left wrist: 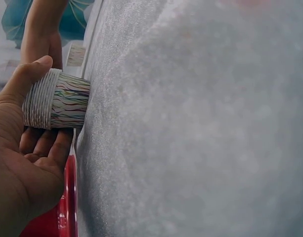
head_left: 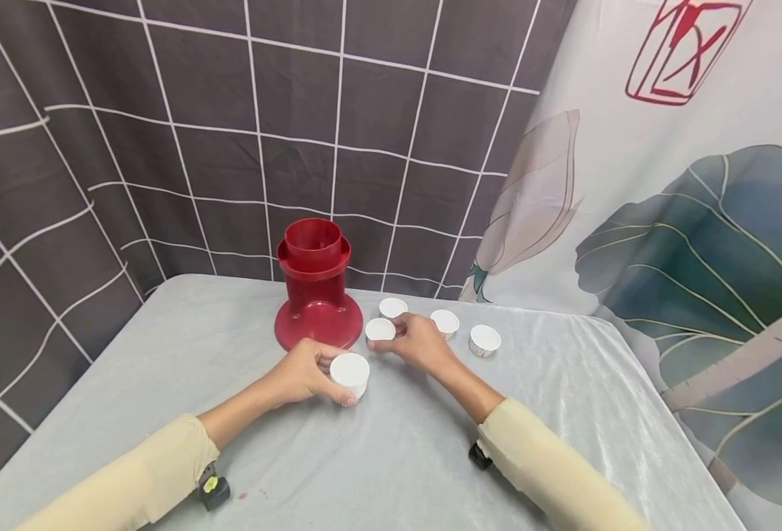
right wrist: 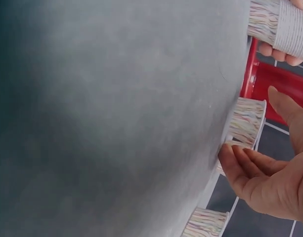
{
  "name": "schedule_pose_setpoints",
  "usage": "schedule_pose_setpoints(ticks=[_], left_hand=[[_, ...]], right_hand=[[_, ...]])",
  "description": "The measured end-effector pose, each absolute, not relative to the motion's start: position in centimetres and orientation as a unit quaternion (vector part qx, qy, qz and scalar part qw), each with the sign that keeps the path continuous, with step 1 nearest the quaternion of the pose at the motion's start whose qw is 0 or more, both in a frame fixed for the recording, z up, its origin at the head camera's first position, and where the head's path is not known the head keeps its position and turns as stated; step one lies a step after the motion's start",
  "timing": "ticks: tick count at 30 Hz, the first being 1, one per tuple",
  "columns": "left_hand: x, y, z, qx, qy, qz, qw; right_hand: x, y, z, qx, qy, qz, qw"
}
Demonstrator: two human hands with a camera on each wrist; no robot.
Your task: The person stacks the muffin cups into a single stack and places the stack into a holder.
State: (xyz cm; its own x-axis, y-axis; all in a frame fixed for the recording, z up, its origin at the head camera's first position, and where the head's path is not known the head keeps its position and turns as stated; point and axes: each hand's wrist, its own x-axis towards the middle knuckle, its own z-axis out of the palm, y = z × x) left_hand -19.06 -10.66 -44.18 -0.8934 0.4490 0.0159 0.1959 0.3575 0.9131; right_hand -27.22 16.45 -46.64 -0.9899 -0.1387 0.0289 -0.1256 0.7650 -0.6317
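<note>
My left hand (head_left: 305,375) grips a nested stack of white paper cups (left wrist: 57,98), thumb on one side and fingers on the other. Wavy coloured streaks cover the stack's lowest cup, and many rims show above it. My right hand (head_left: 420,343) is at a single paper cup (right wrist: 247,118) upright on the table. Its fingertips (right wrist: 233,155) are right at the cup's side, while the thumb stands apart near the rim. In the head view that paper cup (head_left: 380,329) sits just right of a red plastic piece (head_left: 318,321) with a round base and an open cylinder on top.
Three more paper cups stand near the right hand: one behind (head_left: 393,306), one to the right (head_left: 445,321) and one farther right (head_left: 485,338). A grey cloth covers the table (head_left: 364,472). Dark gridded curtain (head_left: 212,162) and a leaf-printed curtain (head_left: 696,243) hang behind it.
</note>
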Motion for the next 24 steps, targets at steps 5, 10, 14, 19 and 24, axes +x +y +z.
schedule_pose_setpoints(ticks=[5, 10, 14, 19, 24], left_hand=[[-19.1, -10.6, -44.1, 0.198, 0.815, 0.531, 0.119], [-19.1, -10.6, -44.2, 0.197, 0.814, 0.532, 0.121], [-19.1, -10.7, -44.1, 0.198, 0.814, 0.533, 0.119], [-19.2, -10.6, -44.1, 0.203, 0.81, 0.537, 0.119], [-19.1, -10.6, -44.1, 0.202, 0.805, 0.544, 0.123]], right_hand=[[-27.5, 15.9, -46.7, -0.062, 0.941, -0.334, 0.002], [-27.9, 15.8, -47.0, -0.073, 0.939, -0.335, 0.001], [-28.0, 16.0, -47.2, -0.087, 0.936, -0.342, 0.001], [-27.5, 16.2, -47.2, -0.116, 0.935, -0.334, -0.012], [-26.2, 16.2, -46.0, -0.147, 0.928, -0.341, -0.015]])
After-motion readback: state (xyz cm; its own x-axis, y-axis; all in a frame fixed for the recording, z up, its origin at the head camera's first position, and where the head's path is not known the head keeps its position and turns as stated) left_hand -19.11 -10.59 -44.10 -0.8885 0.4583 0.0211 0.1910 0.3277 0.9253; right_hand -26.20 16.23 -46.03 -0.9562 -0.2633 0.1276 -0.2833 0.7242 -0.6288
